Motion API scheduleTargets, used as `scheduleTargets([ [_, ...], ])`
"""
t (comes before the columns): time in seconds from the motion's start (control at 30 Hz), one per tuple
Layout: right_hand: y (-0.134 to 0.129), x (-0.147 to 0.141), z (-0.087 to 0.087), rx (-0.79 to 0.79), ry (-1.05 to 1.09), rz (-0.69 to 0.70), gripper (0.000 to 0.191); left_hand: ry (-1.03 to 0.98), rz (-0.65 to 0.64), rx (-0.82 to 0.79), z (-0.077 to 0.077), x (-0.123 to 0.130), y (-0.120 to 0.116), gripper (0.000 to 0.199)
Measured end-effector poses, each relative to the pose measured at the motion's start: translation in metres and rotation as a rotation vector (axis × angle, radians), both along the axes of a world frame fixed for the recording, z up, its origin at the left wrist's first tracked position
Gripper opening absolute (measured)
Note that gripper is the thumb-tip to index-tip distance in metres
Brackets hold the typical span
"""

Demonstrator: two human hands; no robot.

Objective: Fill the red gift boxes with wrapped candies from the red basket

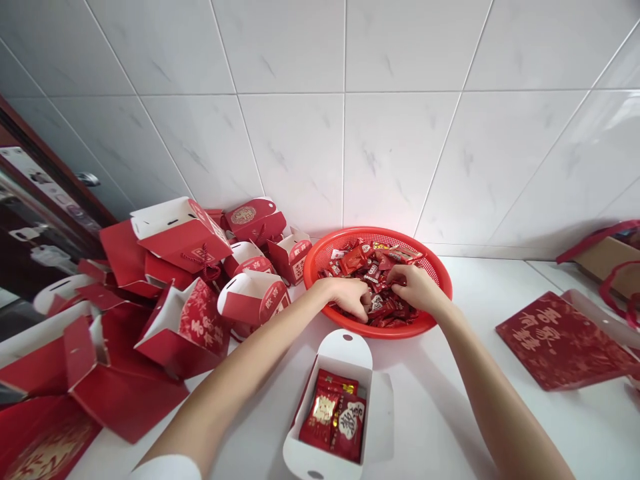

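A red plastic basket (445, 283) holds a heap of red wrapped candies (357, 259). Both of my hands are inside it. My left hand (353, 297) bends its fingers down into the near middle of the heap, and the wrappers partly hide its fingertips. To its right, my right hand (416, 285) has thumb and fingers closed at the candies; whatever is between them is hidden. In front of the basket stands an open white-lined gift box (345, 350), its end flaps spread. Several red and gold candy packets (323, 413) lie inside the box.
Several red gift boxes (183, 233) are piled at the left, most of them open. A red printed box or bag (560, 340) lies on the white counter (430, 407) at the right, near a brown carton (607, 263). White wall tiles (400, 153) rise behind the basket.
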State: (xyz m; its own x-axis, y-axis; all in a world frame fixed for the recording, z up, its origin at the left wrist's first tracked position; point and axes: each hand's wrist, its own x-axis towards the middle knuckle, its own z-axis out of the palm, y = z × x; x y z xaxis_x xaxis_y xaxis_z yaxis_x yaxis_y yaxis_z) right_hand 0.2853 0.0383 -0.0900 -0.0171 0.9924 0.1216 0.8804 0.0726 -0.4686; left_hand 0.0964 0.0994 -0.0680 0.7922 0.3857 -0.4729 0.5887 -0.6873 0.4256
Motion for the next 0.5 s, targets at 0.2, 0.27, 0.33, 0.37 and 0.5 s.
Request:
scheduleTargets([
  [0.2,0.0,-0.001,-0.001,-0.026,-0.01,0.006,0.021,-0.06,0.025,0.07,0.001,0.011,0.006,0.031],
  [0.27,0.0,-0.002,0.0,-0.031,-0.011,0.001,0.02,-0.084,0.036,0.127,0.002,0.018,0.009,0.04],
  [0.33,0.0,-0.001,0.001,-0.033,-0.013,-0.011,0.019,-0.084,0.027,0.17,0.004,0.026,0.01,0.042],
  [0.37,0.0,-0.001,0.001,-0.032,-0.015,-0.021,0.019,-0.074,0.022,0.191,0.006,0.031,0.01,0.039],
  [0.5,0.002,0.002,-0.001,-0.013,-0.013,-0.077,0.022,-0.004,0.006,0.258,0.01,0.044,0.006,0.03],
])
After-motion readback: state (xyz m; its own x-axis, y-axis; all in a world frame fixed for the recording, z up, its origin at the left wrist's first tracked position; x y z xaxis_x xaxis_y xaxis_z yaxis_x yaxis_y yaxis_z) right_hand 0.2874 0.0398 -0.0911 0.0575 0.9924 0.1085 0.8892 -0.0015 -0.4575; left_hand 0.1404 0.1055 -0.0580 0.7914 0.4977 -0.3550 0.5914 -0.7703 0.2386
